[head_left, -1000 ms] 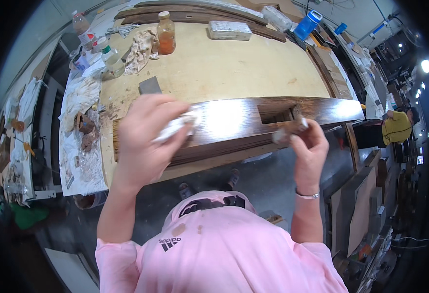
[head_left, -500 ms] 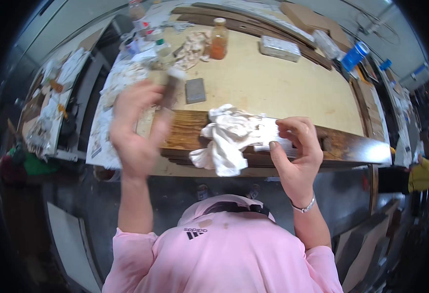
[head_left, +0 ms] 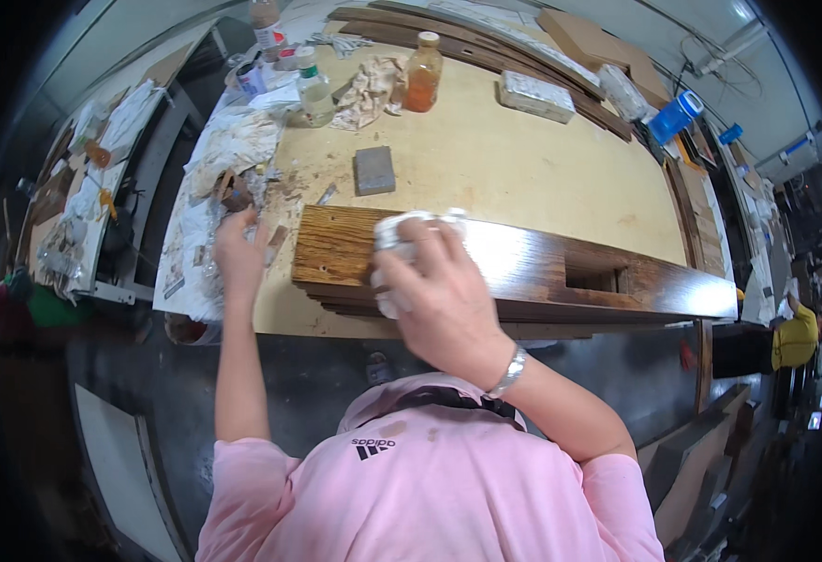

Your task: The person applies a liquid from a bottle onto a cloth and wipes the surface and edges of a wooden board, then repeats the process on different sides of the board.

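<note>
Right hand (head_left: pixel 444 300), mid-frame, presses a bunched white cloth (head_left: pixel 392 232) onto the dark wooden board (head_left: pixel 523 258) directly beneath; board's long axis runs left to right, right hand nearer. Left hand (head_left: pixel 239 255), left of frame, meets a brown object (head_left: pixel 236 193); grip cannot be told. Upper centre: bottle (head_left: pixel 423 80) containing orange liquid. Upper left: green-capped bottle (head_left: pixel 315 98), contents unclear.

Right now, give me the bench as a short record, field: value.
surface: pale tabletop
workpiece: dark glossy wooden board with rectangular opening
right hand: on bunched white cloth, over the board's left part
left hand: at small brown object, left of the board; grip unclear
beyond board: flat gray block
far side: bottle of orange liquid, crumpled beige cloth left of it
</note>
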A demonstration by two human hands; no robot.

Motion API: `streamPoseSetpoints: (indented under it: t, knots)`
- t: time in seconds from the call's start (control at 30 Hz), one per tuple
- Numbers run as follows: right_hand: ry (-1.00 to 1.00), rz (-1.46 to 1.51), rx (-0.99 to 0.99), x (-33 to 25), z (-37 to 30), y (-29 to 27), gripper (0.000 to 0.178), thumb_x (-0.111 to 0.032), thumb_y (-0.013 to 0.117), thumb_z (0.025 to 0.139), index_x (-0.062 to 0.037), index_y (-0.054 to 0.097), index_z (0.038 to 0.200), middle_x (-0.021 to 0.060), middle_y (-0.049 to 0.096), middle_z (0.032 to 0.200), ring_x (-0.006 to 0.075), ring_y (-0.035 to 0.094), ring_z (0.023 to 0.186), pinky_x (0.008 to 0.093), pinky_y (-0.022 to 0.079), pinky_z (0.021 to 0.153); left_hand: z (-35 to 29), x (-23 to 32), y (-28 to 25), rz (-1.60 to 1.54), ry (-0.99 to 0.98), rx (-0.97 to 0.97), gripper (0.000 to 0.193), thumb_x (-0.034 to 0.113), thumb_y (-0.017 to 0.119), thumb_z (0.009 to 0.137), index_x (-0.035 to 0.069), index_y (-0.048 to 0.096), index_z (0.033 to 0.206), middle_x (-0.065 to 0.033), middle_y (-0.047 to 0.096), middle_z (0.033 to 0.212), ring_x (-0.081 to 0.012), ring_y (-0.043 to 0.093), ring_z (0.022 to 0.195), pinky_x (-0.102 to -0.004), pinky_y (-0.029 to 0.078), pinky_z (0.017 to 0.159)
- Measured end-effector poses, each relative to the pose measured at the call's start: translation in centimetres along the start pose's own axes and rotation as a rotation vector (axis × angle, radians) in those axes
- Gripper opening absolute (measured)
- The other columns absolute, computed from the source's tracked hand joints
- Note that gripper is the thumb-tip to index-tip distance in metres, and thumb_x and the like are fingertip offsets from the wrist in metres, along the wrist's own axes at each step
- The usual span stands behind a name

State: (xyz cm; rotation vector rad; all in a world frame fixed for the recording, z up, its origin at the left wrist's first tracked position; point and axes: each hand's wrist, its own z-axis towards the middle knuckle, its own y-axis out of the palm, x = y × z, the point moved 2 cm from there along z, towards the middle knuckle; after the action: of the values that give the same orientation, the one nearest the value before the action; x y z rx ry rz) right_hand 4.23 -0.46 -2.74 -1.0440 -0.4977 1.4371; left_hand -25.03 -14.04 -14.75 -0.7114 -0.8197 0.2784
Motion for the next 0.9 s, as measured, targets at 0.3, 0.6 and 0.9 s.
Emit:
streamPoseSetpoints:
  t: [0.3,0.6,0.9]
  knots:
    - [-0.175,-0.163,-0.017,1.1,-3.1,-2.2,0.048,-0.011,0.064,0.077,-0.0038,0.06,0.125,0.0145,0.054,0.129,0.0349,0.056,0.117,0.0423,0.051,0.094,2.8,21.4,-3.1,-0.358,0.535,-0.445,0.034,0.015,0.071,0.084,0.0,0.066,0.114,-0.0176,0.066,0.117,-0.032,0.062,0.11,-0.0401,0.046,0.097]
    - [0.742,-0.538,0.489,17.7,-25.2,-23.7,0.043,0.01,0.06,0.073,0.0021,0.068,0.115,0.0203,0.066,0.116,0.0381,0.06,0.111,0.0453,0.047,0.101,-0.1,22.0,-0.4,-0.056,0.675,-0.621,0.036,0.024,0.07,0.086,0.0,0.064,0.112,-0.0176,0.065,0.113,-0.0346,0.057,0.114,-0.051,0.03,0.111]
    - [0.408,-0.225,0.373,15.6,-20.0,-16.1,0.039,-0.001,0.068,0.073,-0.0038,0.071,0.112,0.0163,0.068,0.12,0.0361,0.062,0.117,0.0454,0.045,0.106,0.0,22.0,-0.7,0.033,0.697,-0.634,0.03,0.016,0.063,0.088,-0.001,0.062,0.114,-0.0178,0.064,0.111,-0.0351,0.057,0.114,-0.0537,0.024,0.116]
